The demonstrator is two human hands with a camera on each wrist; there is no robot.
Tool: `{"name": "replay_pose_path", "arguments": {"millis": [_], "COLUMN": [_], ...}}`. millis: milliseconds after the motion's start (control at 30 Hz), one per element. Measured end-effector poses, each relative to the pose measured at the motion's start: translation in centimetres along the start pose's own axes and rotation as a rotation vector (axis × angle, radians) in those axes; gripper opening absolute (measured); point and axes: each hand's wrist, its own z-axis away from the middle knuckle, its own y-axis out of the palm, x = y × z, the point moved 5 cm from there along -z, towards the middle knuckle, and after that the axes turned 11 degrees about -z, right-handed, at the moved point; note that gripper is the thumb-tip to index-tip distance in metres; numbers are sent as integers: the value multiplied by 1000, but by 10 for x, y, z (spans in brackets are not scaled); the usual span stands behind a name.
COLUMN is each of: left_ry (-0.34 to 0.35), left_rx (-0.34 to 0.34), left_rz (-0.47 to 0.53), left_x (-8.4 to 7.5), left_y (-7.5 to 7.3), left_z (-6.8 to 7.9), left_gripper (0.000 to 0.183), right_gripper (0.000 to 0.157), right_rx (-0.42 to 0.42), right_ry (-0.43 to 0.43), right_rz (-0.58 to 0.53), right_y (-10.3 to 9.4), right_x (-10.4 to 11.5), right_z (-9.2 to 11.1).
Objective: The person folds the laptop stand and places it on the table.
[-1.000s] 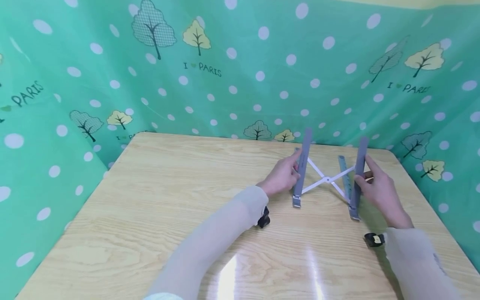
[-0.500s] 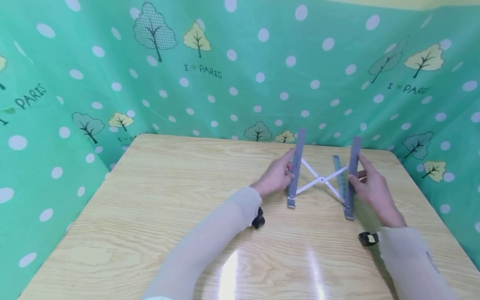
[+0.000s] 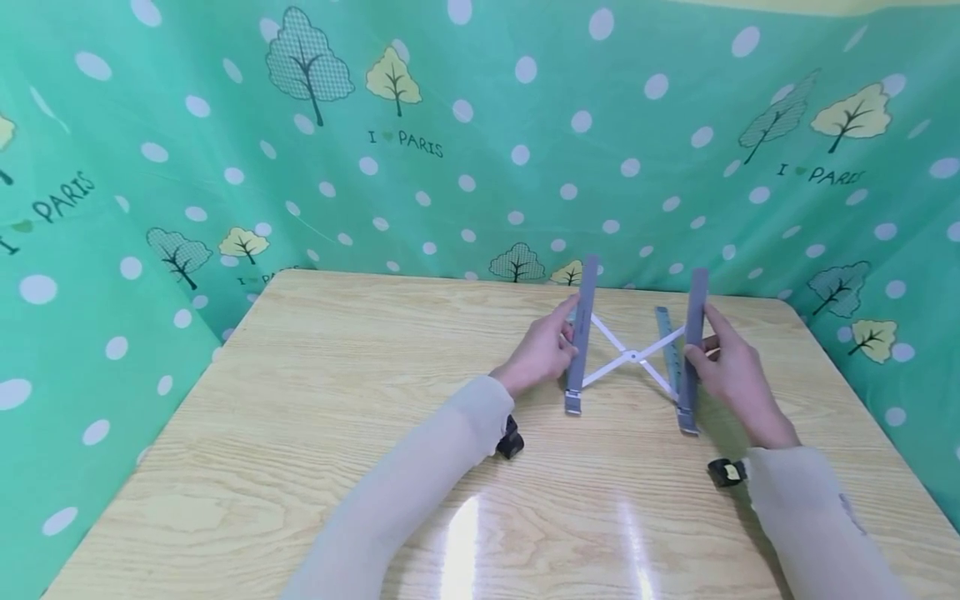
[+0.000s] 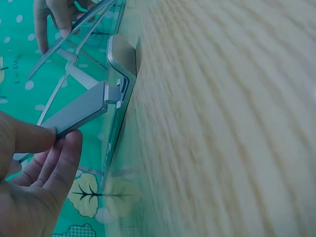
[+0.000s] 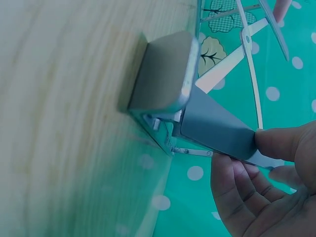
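A grey folding laptop stand (image 3: 583, 333) stands unfolded toward the back right of the table. Its two long arms slope up from hinged front lips, and thin crossing struts (image 3: 633, 356) join them at a central pivot. My left hand (image 3: 542, 352) pinches the left arm between thumb and fingers, as the left wrist view shows close up on the grey bar (image 4: 79, 109). On the other side, my right hand (image 3: 733, 375) grips the right arm (image 5: 217, 123), thumb on one face and fingers on the other. A base rail (image 3: 667, 342) shows beneath the right arm.
The light wood table (image 3: 300, 417) runs back to a green curtain (image 3: 450, 167) with dots and trees, which also hangs along both sides. A black wrist camera (image 3: 510, 439) sits under the left cuff, another (image 3: 726, 472) by the right cuff.
Both hands and the laptop stand have moved a little to the left together. The gap between the two arms looks the same, and both grips stay as they were.
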Motion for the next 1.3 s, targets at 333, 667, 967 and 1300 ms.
{"name": "replay_pose_path", "arguments": {"millis": [333,667,967,1300], "left_ry": [11,22,19,26], "left_rx": [-25,-45,-52,-57], "left_rz": [-29,-44,-38,-71], "left_x": [4,8,14,20], "left_y": [-6,-13,-21,-27], "left_z": [3,7,12,15], "left_gripper": [98,93,90,89], "right_gripper": [67,69,70,69], "right_rx": [9,12,25,26], "right_ry": [-3,-12,-16,-11], "right_rz": [-10,-15,-37,-45], "right_y": [6,11,19,25], "right_x": [6,9,15,17], "right_z": [-2,-4,-7,-7]}}
